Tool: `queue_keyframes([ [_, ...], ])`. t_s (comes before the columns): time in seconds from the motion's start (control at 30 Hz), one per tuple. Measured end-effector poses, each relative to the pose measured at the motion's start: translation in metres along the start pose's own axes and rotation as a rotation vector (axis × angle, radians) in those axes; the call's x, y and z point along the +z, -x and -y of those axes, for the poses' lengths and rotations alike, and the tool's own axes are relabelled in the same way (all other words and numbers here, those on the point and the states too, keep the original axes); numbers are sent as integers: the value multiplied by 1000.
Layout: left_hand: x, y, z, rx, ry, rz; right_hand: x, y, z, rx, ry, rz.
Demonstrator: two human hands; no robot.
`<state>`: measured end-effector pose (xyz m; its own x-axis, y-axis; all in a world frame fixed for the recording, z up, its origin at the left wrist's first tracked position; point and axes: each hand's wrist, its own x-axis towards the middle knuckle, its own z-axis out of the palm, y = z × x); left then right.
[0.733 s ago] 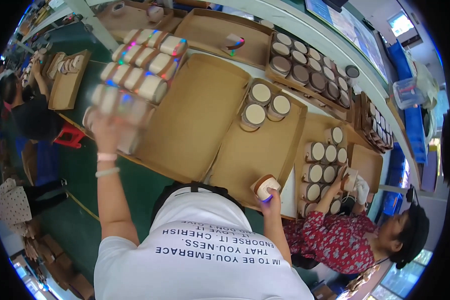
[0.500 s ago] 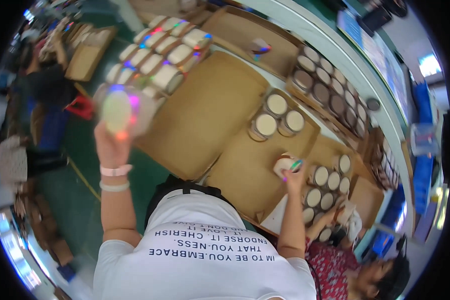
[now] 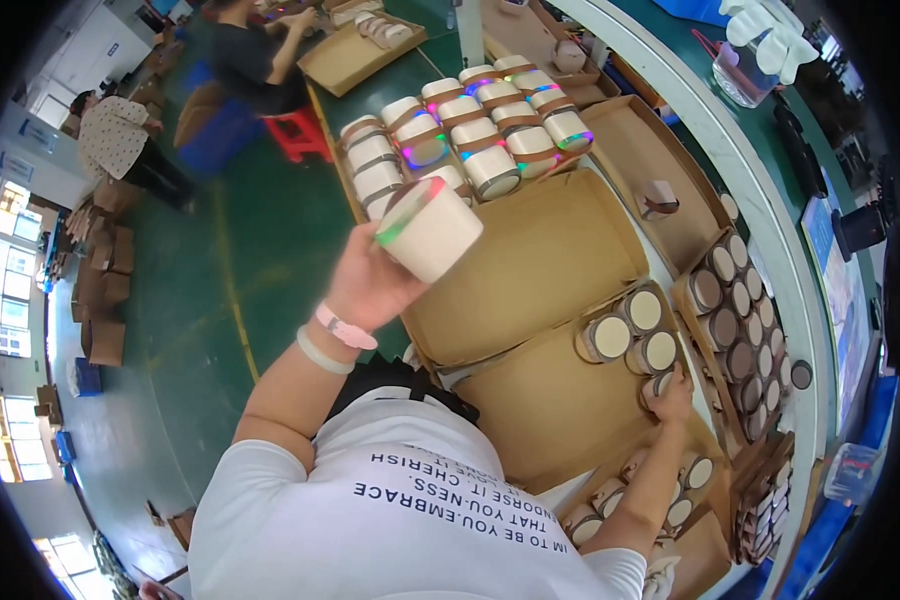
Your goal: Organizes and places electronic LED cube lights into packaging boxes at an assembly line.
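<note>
My left hand (image 3: 368, 278), wearing a pink band and a white bracelet, grips a cream-white candle jar (image 3: 440, 235), tilted, with red and green light glowing at its rim. It is raised in front of rows of similar jars (image 3: 485, 150), lying on their sides with brown bands and several lit in colour. To the right, my right hand (image 3: 675, 396) is closed around another jar (image 3: 653, 387), partly hidden by the fingers. That jar is beside three upright cream-topped jars (image 3: 642, 310) on an open cardboard box (image 3: 520, 400).
A flat cardboard panel (image 3: 530, 270) lies between the two groups. Boxes of upright jars (image 3: 740, 330) line the right side by a white rail (image 3: 710, 130). More jars (image 3: 685, 490) stand near my right forearm. Two people work beyond, near a red stool (image 3: 298, 135).
The view has swung to the left. My left hand has brought its lit jar inward, nearer the panel. My right hand has carried its jar forward to the three upright ones.
</note>
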<state>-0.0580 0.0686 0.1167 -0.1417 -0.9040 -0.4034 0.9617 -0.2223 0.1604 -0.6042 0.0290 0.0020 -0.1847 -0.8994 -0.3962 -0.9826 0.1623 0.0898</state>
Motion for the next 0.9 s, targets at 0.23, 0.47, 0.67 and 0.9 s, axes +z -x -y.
queue_keyframes([
  [0.23,10,-9,70,178,-665,5,-4,30,41,-119,-484,-536],
  [0.47,6,-23,159,973,-1676,276,-67,120,223,-371,-2061,459],
  [0.67,11,-23,175,1215,-1859,413,-56,111,226,-127,-2338,256],
  [0.9,-23,-27,141,726,-2055,345,-83,111,56,-679,-218,-1140],
])
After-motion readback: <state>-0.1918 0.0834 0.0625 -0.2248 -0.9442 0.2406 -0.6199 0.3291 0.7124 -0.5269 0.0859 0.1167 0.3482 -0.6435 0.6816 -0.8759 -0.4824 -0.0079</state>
